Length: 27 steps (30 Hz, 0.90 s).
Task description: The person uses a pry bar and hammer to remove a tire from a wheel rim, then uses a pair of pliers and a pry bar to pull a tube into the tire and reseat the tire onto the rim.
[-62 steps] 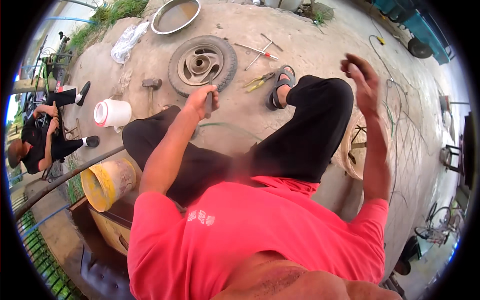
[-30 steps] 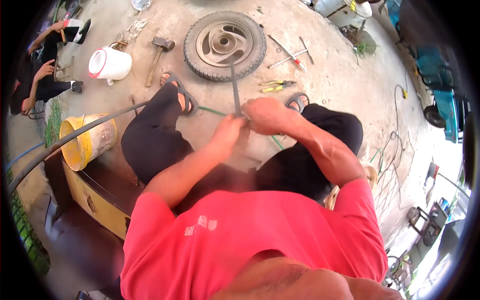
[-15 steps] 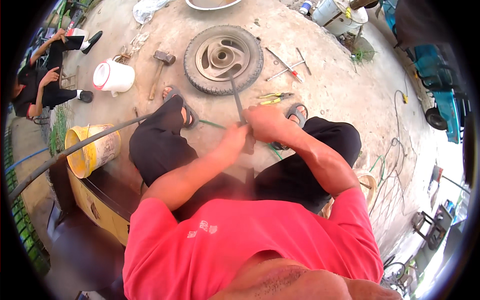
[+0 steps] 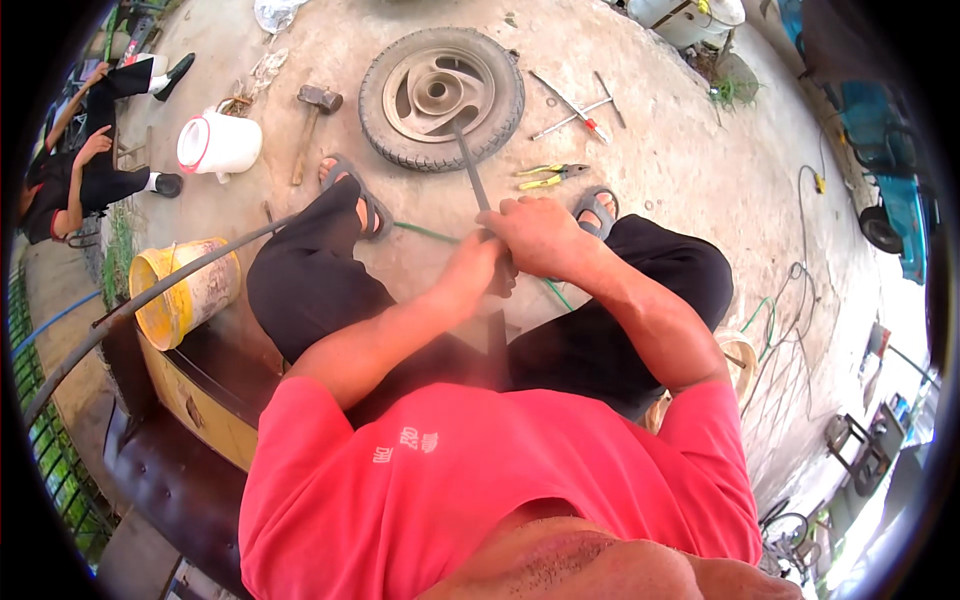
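In the head view, the wheel (image 4: 424, 88) is seen lying flat on the concrete ground (image 4: 680, 170), beyond the two sandalled feet, with the tyre (image 4: 375, 100) fitted around it; the far end of a long metal bar (image 4: 470, 165) has been brought across the tyre to the near edge of the rim, so a first placement can be judged as made; no part of the tyre is seen lifted clear, so any parting of the two must be counted as not yet done; whether the tip is wedged under the tyre's edge or merely laid over it cannot be told. The bar is grasped by both hands, which are pressed together; the fingers of the right hand (image 4: 540, 237) are folded over it from above, with no gap left between them; the fingers of the left hand (image 4: 472, 268) are curled around it just beside and partly below, their tips being hidden; the pliers (image 4: 545, 178), the cross wrench (image 4: 575, 108) and the hammer (image 4: 320, 98) are left untouched nearby.
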Each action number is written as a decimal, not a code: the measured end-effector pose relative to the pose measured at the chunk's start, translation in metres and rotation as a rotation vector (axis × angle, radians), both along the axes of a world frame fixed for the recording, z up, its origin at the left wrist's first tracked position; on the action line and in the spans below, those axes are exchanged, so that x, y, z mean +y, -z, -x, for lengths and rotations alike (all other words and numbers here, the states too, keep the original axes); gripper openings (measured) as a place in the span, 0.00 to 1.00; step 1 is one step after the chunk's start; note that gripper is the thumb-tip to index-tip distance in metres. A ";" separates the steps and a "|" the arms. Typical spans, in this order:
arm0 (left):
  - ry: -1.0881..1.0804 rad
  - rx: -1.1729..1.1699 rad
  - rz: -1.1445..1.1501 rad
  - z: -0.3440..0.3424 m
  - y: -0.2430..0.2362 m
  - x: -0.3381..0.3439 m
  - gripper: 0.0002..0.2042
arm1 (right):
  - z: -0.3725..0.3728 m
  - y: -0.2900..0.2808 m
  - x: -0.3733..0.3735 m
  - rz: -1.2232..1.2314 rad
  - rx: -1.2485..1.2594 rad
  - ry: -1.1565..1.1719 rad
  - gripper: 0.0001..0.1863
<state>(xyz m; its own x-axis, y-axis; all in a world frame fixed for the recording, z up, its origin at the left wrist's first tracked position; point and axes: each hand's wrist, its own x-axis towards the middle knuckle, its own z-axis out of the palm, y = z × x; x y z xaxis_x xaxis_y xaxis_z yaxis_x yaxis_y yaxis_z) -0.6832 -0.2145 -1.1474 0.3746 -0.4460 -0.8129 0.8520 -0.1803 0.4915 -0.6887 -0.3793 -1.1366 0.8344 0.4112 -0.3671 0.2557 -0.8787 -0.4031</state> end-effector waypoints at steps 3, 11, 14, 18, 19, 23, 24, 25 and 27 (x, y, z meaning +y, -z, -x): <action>-0.032 -0.027 0.025 0.003 -0.003 0.005 0.10 | -0.001 -0.001 0.000 -0.119 0.100 0.043 0.24; 0.031 -0.247 0.028 -0.001 -0.005 0.018 0.14 | -0.014 0.011 0.004 -0.142 0.109 0.041 0.17; -0.020 -0.441 0.087 -0.020 -0.013 0.029 0.18 | -0.022 -0.005 -0.015 -0.292 -0.084 0.193 0.16; -0.063 -0.680 0.008 -0.061 -0.016 0.037 0.17 | -0.028 -0.060 -0.054 -0.570 -0.045 0.772 0.25; -0.068 -0.631 -0.053 -0.068 -0.008 0.034 0.19 | -0.025 -0.070 -0.068 -0.673 -0.077 0.846 0.27; 0.199 -0.734 -0.246 -0.083 0.071 0.031 0.22 | -0.012 -0.098 -0.096 -0.770 -0.190 1.025 0.30; 0.301 -0.752 -0.321 -0.084 0.092 0.029 0.26 | -0.011 -0.098 -0.099 -0.770 -0.184 1.031 0.30; 0.405 -0.765 -0.395 -0.085 0.113 0.026 0.30 | -0.009 -0.096 -0.101 -0.753 -0.143 1.021 0.31; 0.513 -0.783 -0.465 -0.097 0.158 0.022 0.34 | -0.011 -0.094 -0.103 -0.689 -0.051 1.027 0.31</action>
